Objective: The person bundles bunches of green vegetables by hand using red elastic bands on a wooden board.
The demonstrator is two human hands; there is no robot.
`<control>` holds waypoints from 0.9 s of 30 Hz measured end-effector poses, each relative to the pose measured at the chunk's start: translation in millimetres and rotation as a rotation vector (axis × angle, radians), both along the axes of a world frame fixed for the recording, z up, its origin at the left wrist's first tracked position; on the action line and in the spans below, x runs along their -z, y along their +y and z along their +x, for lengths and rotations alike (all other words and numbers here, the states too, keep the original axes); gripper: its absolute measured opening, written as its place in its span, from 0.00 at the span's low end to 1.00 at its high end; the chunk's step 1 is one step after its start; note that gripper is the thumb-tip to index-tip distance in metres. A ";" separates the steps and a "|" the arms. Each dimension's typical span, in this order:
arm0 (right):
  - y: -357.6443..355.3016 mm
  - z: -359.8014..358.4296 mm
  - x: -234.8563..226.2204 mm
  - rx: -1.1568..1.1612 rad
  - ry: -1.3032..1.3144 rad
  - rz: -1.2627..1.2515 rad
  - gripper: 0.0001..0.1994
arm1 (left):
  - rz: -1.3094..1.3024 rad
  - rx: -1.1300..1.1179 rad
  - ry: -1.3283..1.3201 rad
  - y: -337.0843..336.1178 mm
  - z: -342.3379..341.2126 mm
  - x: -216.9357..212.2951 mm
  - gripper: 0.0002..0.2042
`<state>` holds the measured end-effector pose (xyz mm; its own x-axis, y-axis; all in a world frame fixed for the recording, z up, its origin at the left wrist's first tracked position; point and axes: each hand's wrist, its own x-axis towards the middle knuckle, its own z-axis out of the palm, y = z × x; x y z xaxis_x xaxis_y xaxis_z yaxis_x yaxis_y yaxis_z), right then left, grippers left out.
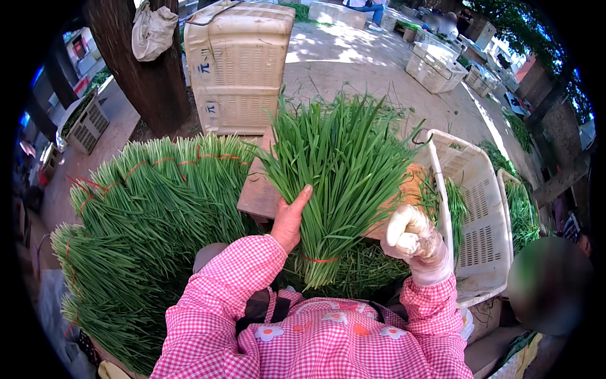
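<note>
A big bunch of green garlic chives [341,164] stands upright in front of me, leaf tips fanned out upward. A red band [320,259] circles it near its pale lower end. My left hand [290,218] is bare and closed around the bunch's left side, thumb pointing up; the other fingers are hidden behind the leaves. To the right of the bunch and apart from it, my right hand [410,237] wears a whitish glove with a clear plastic cover. Its fingers are curled into a fist, and nothing sticks out of it.
Many banded chive bundles [158,202] are heaped at my left. Behind the bunch is a wooden stand [259,192]; loose leaves [372,268] lie below it. A white crate [476,221] stands on the right. Farther off are an upended crate [240,82] and a tree trunk [142,88].
</note>
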<state>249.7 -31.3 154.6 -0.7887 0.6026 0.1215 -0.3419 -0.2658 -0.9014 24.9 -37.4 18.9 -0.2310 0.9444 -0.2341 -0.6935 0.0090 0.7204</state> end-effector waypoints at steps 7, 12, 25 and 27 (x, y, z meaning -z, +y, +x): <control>9.9 25.5 31.6 0.071 -1.246 0.651 0.24 | -0.002 0.004 -0.212 5.0 -13.5 -0.1 0.23; 20.4 18.8 50.9 0.274 -1.029 0.461 0.38 | 0.021 0.087 -0.271 5.0 -12.8 -10.1 0.23; 22.5 -7.4 76.1 0.482 -0.130 -0.421 0.16 | 0.052 0.075 -0.260 3.4 -14.6 7.8 0.23; 24.5 5.4 70.2 0.597 -0.206 -0.228 0.23 | 0.059 0.057 -0.210 1.5 -10.2 5.3 0.22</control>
<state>255.1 -6.8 84.4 -0.3051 0.9355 -0.1782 -0.3165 -0.2760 -0.9076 14.8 -35.9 13.6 -0.1288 0.9680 -0.2153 -0.8279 0.0145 0.5606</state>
